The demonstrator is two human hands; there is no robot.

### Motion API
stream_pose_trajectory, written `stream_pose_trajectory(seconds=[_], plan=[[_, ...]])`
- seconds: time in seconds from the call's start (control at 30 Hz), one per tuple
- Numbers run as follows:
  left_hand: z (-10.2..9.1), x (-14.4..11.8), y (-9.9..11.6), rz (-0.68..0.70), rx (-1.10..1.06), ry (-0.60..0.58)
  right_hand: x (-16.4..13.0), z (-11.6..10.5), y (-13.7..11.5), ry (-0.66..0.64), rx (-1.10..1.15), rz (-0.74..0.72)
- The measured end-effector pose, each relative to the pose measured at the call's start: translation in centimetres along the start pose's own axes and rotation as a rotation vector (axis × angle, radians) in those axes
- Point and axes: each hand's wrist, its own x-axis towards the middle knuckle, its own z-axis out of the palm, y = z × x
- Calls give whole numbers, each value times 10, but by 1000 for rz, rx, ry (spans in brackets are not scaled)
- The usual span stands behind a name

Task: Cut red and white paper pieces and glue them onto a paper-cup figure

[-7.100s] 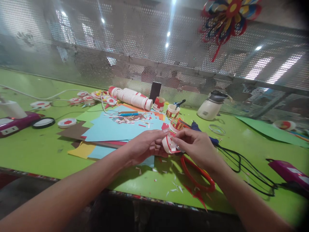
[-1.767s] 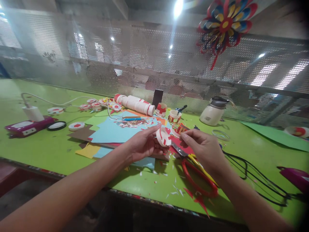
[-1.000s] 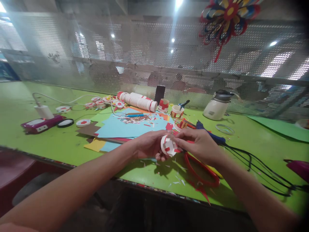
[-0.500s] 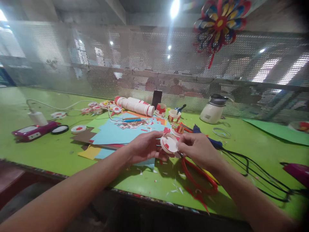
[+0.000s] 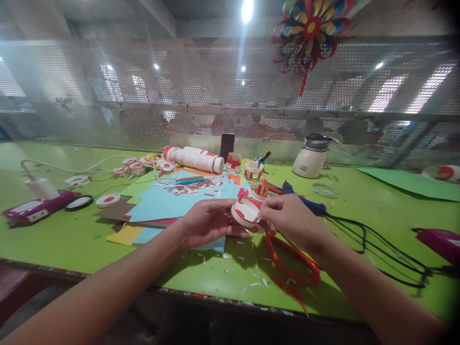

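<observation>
1. Head camera view, far left of the green table (image 5: pixel 53 239): a magenta device (image 5: pixel 34 211) lies flat with a white charger block (image 5: pixel 41 188) on it, and a white cable (image 5: pixel 82 163) runs from there toward the back.
2. Just right of it sit a black ring (image 5: pixel 79 203) and a white disc with a red centre (image 5: pixel 108 200).
3. Sheets of coloured paper (image 5: pixel 172 201), mostly light blue, are spread in an overlapping pile with paper scraps on top; a stack of paper cups (image 5: pixel 194 159) lies on its side behind them.
4. Left hand (image 5: pixel 206 223) is closed lightly around the left edge of a small cut paper cup (image 5: pixel 244 213), white with red patches, held just above the table's near middle.
5. Right hand (image 5: pixel 293 220) pinches the cup's right rim between thumb and fingertips.
6. Red-handled scissors (image 5: pixel 293 261) lie on the table below the right hand.
7. Farther back stand two small decorated cups (image 5: pixel 243 166) and a white jug-shaped appliance (image 5: pixel 311 157); black cables (image 5: pixel 366 244) trail right toward another magenta device (image 5: pixel 440 242).
8. A paper pinwheel (image 5: pixel 311 28) hangs on the mesh wall above.
</observation>
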Motion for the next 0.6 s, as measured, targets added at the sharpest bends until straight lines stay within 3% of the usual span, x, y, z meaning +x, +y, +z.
stream_pose_trajectory(seconds=[0.23, 0.43, 0.6], plan=[[-1, -1, 0, -8, -25, -46, 0, 0, 0, -8, 112, -13], [2, -3, 3, -9, -5, -140, 3, 0, 4, -22, 37, -119], [1, -4, 4, 14, -2, -71, 6, -1, 7, -79, 100, -123]])
